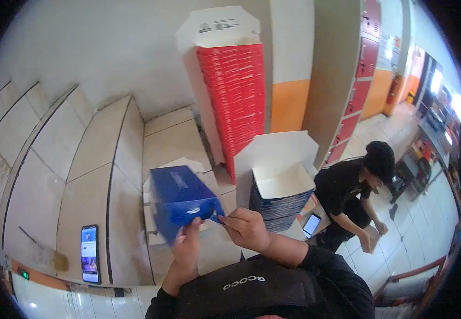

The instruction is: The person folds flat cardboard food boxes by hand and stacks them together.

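Note:
A blue cardboard box (180, 194) with small white print is held up in front of me, tilted. My left hand (188, 242) grips its lower edge from below, fingers closed on it. With the thumb and fingers of my right hand (247, 228) I pinch a narrow blue flap at the box's right corner. Behind the blue box lies white cardboard (188, 162), partly hidden. Close to my right hand stands a stack of nested dark blue cartons (278, 210), white inside, with a raised white lid panel.
A tall stack of nested red cartons (235, 101) stands against the wall. One phone (90, 254) lies on a tiled step at left, another phone (311, 225) right of the blue stack. A person (355, 194) in black sits at right, near red lockers (359, 95).

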Motion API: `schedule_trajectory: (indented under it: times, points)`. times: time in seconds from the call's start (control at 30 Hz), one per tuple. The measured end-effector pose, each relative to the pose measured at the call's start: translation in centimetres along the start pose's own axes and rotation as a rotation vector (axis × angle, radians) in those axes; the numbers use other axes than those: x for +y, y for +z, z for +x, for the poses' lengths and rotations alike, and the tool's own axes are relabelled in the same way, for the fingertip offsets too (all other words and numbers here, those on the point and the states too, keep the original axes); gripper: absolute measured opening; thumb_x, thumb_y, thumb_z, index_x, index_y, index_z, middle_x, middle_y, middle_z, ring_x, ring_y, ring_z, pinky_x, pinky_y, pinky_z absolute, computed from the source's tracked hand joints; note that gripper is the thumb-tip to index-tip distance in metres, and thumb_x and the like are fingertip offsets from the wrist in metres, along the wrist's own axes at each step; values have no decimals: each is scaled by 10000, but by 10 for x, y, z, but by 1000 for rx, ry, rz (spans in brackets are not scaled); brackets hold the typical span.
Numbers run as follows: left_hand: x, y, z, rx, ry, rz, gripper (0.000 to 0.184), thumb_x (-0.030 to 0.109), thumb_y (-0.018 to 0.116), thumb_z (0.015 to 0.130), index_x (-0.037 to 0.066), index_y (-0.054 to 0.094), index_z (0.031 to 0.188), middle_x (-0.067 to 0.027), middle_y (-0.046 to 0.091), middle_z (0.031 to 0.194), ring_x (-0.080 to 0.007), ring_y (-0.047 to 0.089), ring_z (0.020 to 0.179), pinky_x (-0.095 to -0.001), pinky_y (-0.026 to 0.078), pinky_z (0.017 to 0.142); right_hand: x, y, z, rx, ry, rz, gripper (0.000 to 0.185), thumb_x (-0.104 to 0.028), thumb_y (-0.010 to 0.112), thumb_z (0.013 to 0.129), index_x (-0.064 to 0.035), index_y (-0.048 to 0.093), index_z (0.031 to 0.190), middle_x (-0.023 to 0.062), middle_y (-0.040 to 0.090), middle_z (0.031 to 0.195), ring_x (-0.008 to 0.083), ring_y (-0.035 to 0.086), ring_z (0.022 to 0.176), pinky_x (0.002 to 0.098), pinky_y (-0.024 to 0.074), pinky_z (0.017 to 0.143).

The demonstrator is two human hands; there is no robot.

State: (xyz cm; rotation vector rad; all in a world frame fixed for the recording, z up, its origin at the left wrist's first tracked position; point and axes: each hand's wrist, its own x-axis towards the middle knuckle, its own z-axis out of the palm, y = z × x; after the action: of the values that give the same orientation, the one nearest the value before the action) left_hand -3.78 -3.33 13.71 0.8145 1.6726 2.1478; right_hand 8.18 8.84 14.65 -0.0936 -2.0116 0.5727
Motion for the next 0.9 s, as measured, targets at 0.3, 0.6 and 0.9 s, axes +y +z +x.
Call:
schedule_trajectory:
  times: [0.3,0.6,0.9]
  points:
    - [-9,34,6,-132,664,526,273,85,690,755,14,607,1005,-106,631,950,-212,619,862,-308,485,733,4,-9,4,-220,94,-153,322,-108,648,649,-11,634,956,96,547,810,264,604,676,369,511,559]
    - [-38,12,3,-350,269,306,237,3,555,784,11,577,1020,-163,610,954,-307,611,872,-371,473,775,6,-12,7,-382,-43,75,301,-128,623,801,-8,593,1075,147,575,952,279,601,828,350,513,694]
    - [-5,-9,-6,-1016,-50,714,245,143,530,855,19,496,1062,-195,620,864,-383,605,818,-433,472,754,4,-44,51,-516,-222,231,362,-187,633,801,-52,569,1131,124,522,1071,315,511,1034,447,348,994]
